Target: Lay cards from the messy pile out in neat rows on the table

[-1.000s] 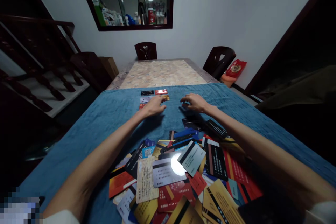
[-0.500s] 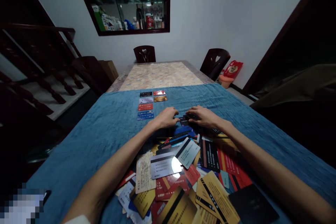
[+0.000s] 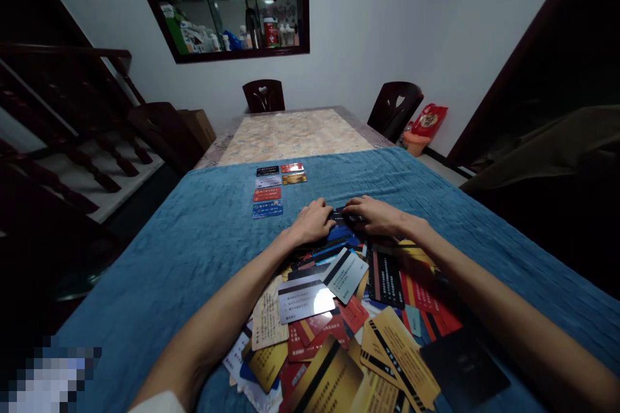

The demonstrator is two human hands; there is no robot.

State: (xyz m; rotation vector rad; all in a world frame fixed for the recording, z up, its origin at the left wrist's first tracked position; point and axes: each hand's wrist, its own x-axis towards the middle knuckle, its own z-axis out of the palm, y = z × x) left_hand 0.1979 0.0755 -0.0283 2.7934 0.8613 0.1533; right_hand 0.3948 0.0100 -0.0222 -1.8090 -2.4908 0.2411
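Observation:
A heap of plastic bank-style cards (image 3: 310,297) lies in front of me, in gold, red, silver, blue and black. Both my hands are at its far edge. My left hand (image 3: 314,222) has its fingers bent against the left side of a black card (image 3: 338,214). From the right, my right hand (image 3: 375,214) curls its fingers over black cards there; its fingertips partly hide them. Below the hands, a blue card (image 3: 343,233) pokes out of the heap. Beyond my left hand, several cards lie in two short columns, with a blue card (image 3: 267,209) nearest.
A blue cloth (image 3: 208,226) covers the near part of the table; a patterned cover (image 3: 300,132) shows beyond. Dark chairs (image 3: 264,96) stand around it. A pixelated patch (image 3: 48,374) sits at the lower left. A glass-shelved cabinet (image 3: 232,55) is set in the wall.
My left hand has moved slightly right, closer to the black card, and my right hand has shifted a little left over it. The view has tilted slightly; the laid-out cards are unchanged.

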